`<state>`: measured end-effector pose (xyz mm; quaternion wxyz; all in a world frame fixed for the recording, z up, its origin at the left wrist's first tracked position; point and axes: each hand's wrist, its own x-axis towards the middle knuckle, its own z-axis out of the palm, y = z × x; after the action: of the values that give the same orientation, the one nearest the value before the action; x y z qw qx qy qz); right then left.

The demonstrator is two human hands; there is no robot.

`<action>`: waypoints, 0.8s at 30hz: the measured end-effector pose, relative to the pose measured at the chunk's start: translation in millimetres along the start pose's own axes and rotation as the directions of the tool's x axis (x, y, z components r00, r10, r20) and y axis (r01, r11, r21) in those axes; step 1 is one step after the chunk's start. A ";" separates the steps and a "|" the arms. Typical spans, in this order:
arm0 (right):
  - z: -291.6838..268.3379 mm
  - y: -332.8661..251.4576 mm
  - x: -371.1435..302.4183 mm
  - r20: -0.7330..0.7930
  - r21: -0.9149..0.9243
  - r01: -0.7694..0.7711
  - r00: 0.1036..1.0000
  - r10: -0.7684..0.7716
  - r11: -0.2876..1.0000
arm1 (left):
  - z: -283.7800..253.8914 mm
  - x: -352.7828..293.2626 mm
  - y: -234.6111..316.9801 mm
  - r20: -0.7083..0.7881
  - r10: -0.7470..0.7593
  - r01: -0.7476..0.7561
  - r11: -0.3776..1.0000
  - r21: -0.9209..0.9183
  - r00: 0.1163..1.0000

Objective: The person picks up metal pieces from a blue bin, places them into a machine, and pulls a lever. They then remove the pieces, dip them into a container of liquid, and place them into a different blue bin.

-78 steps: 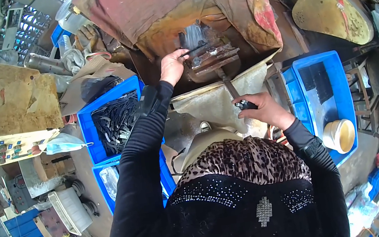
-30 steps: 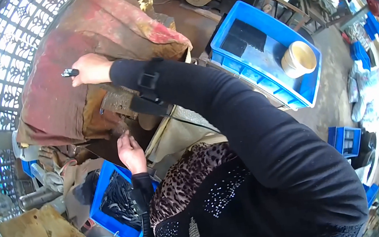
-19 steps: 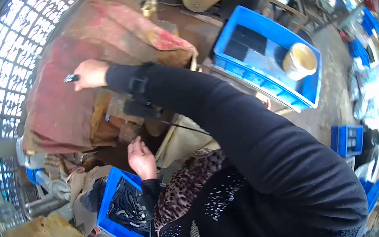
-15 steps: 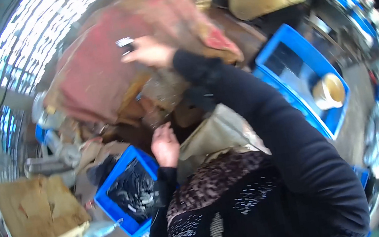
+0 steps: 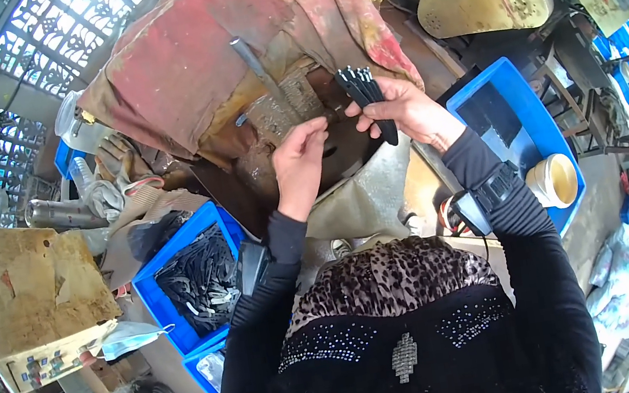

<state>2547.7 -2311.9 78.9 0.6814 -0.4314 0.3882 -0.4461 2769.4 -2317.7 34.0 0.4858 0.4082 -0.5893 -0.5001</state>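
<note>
My right hand (image 5: 407,109) is closed around a bundle of slim black strips (image 5: 365,91) with shiny tips, held upright and tilted. My left hand (image 5: 303,161) is just left of it, thumb and fingers drawn together; whatever they pinch, if anything, is too small to make out. Both hands are above a wet brown basin (image 5: 334,163). A grey metal rod (image 5: 258,66) slants up from a rough wet block (image 5: 277,117) behind them. A stained red cloth (image 5: 194,44) drapes over the far side.
Left of me, a blue bin (image 5: 151,290) is filled with many similar dark strips (image 5: 196,283). A stained cardboard-topped box (image 5: 39,286) stands farther left. At right, another blue bin (image 5: 504,75) has a white tub (image 5: 552,181) at its near end. A grey sheet (image 5: 360,202) hangs before me.
My right hand has come back from over the red cloth toward the basin, still with the black strips. My left hand has lifted beside it. The view has shifted and sharpened.
</note>
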 end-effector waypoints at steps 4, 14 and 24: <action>-24.2 -1.2 -25.0 0.038 0.010 0.007 0.999 -0.008 1.000 | 44.0 5.6 13.9 0.072 -0.094 0.104 0.983 -0.152 0.993; -96.6 -8.2 -77.9 0.087 -0.011 -0.028 0.996 0.029 1.000 | 151.1 10.7 24.9 0.245 -0.202 0.287 0.877 -0.385 0.948; -132.8 13.1 -100.6 0.103 0.027 0.048 0.993 -0.051 0.998 | 184.8 12.7 -2.1 0.439 -0.204 0.430 0.746 -0.509 0.875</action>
<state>2399.7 -2246.2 37.8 0.6946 -0.4549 0.3360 -0.4446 2585.6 -2294.7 28.9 0.3795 0.2344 -0.4018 -0.7998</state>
